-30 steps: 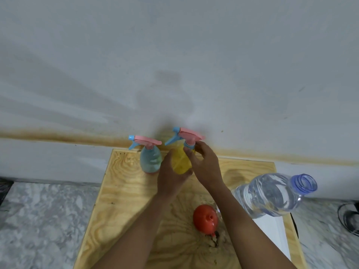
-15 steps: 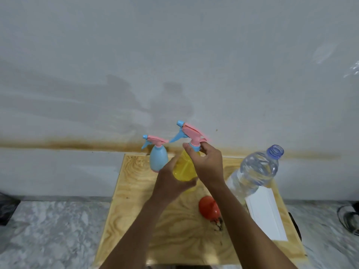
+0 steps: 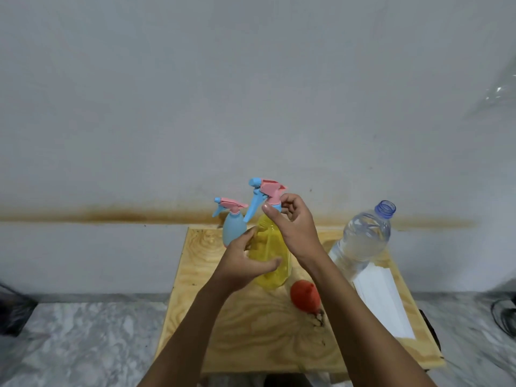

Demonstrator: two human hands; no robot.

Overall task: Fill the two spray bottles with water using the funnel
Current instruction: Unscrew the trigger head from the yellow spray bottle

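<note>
A yellow spray bottle (image 3: 270,255) with a pink and blue trigger head (image 3: 265,194) is held above the wooden table (image 3: 245,331). My left hand (image 3: 243,263) wraps its body from the left. My right hand (image 3: 296,227) pinches the collar just under the trigger head. A blue spray bottle (image 3: 233,229) with the same kind of head stands behind, near the wall. A red funnel (image 3: 305,297) lies on its side on the table, right of the yellow bottle. An uncapped clear water bottle (image 3: 363,241) stands at the right.
A white flat sheet (image 3: 382,303) lies on the table's right side by the water bottle. The table stands against a grey wall (image 3: 251,93) with a brown stain line. Marble floor (image 3: 78,342) surrounds the table; dark objects sit at the far left and right edges.
The yellow spray bottle has been lifted off the table and brought nearer to me, both hands keeping their grip. The view has also pulled back and tilted up.
</note>
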